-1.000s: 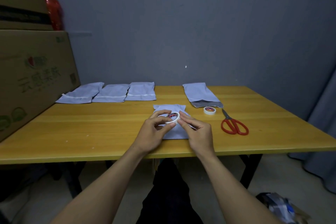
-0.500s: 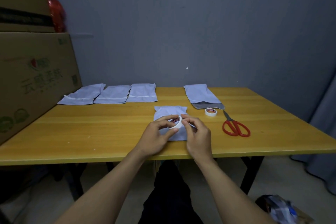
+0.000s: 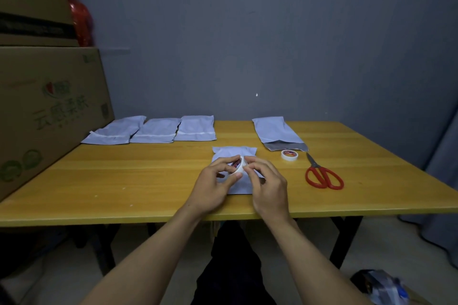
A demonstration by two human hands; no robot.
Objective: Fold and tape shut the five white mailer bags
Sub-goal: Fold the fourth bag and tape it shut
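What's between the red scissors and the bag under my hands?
A second tape roll lies flat on the bare table, slightly farther back; head view.

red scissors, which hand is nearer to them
Right. The red scissors lie to the right of the right hand, apart from it; the left hand, gripping the tape roll, is farther left.

We count five white bags on the bench. Three lie flat in a row at upper left, edges touching: first bag point(image 3: 115, 130), second bag point(image 3: 156, 131), third bag point(image 3: 195, 129), each with a pale strip across its near end. The fourth bag point(image 3: 275, 130) lies right of centre, its grey near end unfolded. The fifth bag point(image 3: 234, 153), folded shorter, lies at centre. Just above it our left hand point(image 3: 213, 188) grips a white roll point(image 3: 239, 164), and our right hand point(image 3: 269, 186) pinches its edge. A spare roll point(image 3: 288, 155) lies flat by the fourth bag's grey end.
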